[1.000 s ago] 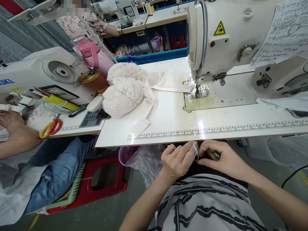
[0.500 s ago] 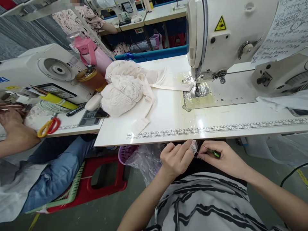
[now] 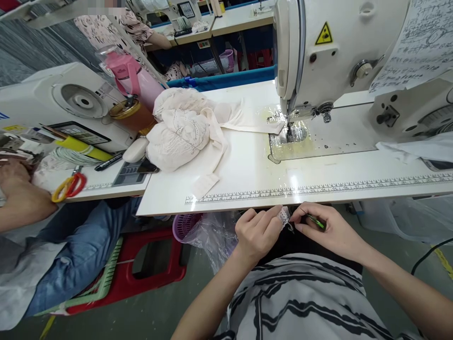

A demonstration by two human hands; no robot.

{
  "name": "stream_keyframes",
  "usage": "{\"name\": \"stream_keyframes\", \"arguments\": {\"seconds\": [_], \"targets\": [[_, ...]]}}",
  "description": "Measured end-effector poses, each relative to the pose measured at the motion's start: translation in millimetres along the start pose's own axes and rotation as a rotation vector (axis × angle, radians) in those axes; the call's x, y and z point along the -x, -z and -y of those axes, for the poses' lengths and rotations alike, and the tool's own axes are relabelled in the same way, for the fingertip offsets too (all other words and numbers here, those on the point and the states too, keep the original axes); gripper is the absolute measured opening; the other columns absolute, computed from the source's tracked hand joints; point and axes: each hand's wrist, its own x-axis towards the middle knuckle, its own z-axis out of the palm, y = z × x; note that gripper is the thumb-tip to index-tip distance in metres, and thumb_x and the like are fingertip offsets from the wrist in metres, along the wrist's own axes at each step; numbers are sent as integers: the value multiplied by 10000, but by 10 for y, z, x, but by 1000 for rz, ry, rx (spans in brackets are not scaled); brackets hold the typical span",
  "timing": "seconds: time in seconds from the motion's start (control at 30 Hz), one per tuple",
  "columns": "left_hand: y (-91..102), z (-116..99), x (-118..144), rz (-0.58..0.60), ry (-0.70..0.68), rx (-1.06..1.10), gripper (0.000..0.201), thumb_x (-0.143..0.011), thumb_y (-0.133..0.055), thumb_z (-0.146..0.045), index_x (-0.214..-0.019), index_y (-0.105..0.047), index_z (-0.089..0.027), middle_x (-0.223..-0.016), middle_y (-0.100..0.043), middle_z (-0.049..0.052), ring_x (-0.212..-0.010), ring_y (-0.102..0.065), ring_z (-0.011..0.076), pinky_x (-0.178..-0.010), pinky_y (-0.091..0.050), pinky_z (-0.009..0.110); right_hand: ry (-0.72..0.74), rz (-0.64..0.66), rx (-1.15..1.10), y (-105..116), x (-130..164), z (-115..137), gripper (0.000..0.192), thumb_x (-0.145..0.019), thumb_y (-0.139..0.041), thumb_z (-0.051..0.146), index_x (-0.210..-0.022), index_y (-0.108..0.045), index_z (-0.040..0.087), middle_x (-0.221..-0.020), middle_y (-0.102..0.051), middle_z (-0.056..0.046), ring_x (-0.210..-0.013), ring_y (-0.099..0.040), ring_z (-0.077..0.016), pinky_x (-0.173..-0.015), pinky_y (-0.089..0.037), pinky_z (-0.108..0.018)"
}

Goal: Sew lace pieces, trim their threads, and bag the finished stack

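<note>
Desk (image 3: 255,179) of glossy white carries a sewing machine (image 3: 318,52) and a heap of cream fabric (image 3: 180,132), with a printed ruler along its near edge. Just below that edge, the left hand (image 3: 258,233) pinches a small white lace piece (image 3: 283,216), its grip clamped together on it. The right hand (image 3: 329,231) closes its grip on a thin green tool (image 3: 316,222), tip touching the lace.
</note>
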Motion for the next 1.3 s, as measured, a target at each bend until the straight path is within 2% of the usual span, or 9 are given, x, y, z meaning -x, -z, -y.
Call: {"name": "stream_keyframes", "arguments": {"seconds": [0.3, 0.53, 0.67, 0.83, 0.9, 0.97, 1.1, 1.2, 1.3], "targets": [[-10, 5, 24, 48, -30, -40, 208, -824, -612, -68, -703, -481, -176, -923, -768, 38, -512, -571, 86, -486, -271, 315, -29, 72, -40, -3, -33, 45, 107, -875, -572, 269, -838, -655, 213, -813, -607, -5, -613, -399, -113, -575, -325, -281], [-27, 12, 30, 34, -49, -52, 240, -835, -591, -77, -664, -460, -182, -898, -767, 36, -487, -524, 85, -479, -267, 307, -62, 37, -86, -22, -53, 16, 155, -855, -639, 312, -746, -634, 202, -707, -558, 14, -598, -381, -111, -575, -312, -278], [-22, 24, 44, 32, -53, -59, 262, -820, -628, -72, -652, -458, -180, -876, -766, 30, -478, -525, 76, -478, -265, 294, -13, 120, -188, 21, -22, -23, 163, -879, -635, 301, -754, -601, 203, -738, -533, 12, -627, -403, -113, -609, -328, -282], [-21, 41, 69, 42, -63, -76, 257, -797, -669, -73, -660, -478, -175, -869, -766, 32, -461, -480, 70, -469, -269, 286, 66, 256, -437, 137, 69, -92, 164, -905, -623, 281, -763, -587, 208, -755, -488, 3, -689, -436, -124, -656, -351, -293], [-33, 47, 80, 32, -49, -84, 289, -767, -702, -63, -645, -465, -174, -839, -764, 21, -459, -476, 65, -463, -263, 284, 146, 237, -536, 204, 110, -105, 162, -900, -632, 290, -761, -595, 216, -730, -464, 3, -685, -438, -128, -626, -349, -286], [-47, 50, 88, 15, -33, -88, 331, -745, -725, -52, -625, -442, -173, -803, -758, 2, -451, -478, 56, -457, -249, 282, 229, 151, -573, 270, 143, -107, 147, -907, -620, 300, -778, -609, 231, -701, -448, 5, -679, -449, -135, -598, -349, -280], [-49, 38, 88, 16, -17, -85, 349, -748, -731, -60, -612, -429, -171, -803, -756, -12, -461, -503, 49, -457, -255, 280, 252, -66, -273, 296, 159, -84, 99, -922, -596, 256, -826, -616, 242, -760, -529, -15, -731, -505, -151, -628, -383, -292], [-26, 24, 72, 39, -6, -69, 329, -760, -721, -71, -627, -438, -176, -835, -760, -8, -480, -539, 60, -469, -273, 287, 202, -58, -30, 195, 143, -57, 103, -933, -571, 278, -855, -621, 233, -862, -597, -45, -782, -549, -166, -655, -414, -299], [-7, 13, 53, 40, 20, -29, 311, -786, -683, -59, -655, -430, -184, -829, -758, -10, -504, -572, 67, -475, -273, 293, 133, -55, 62, 58, 120, -54, 122, -914, -586, 337, -881, -605, 221, -890, -612, -59, -757, -551, -166, -654, -438, -301]]}}
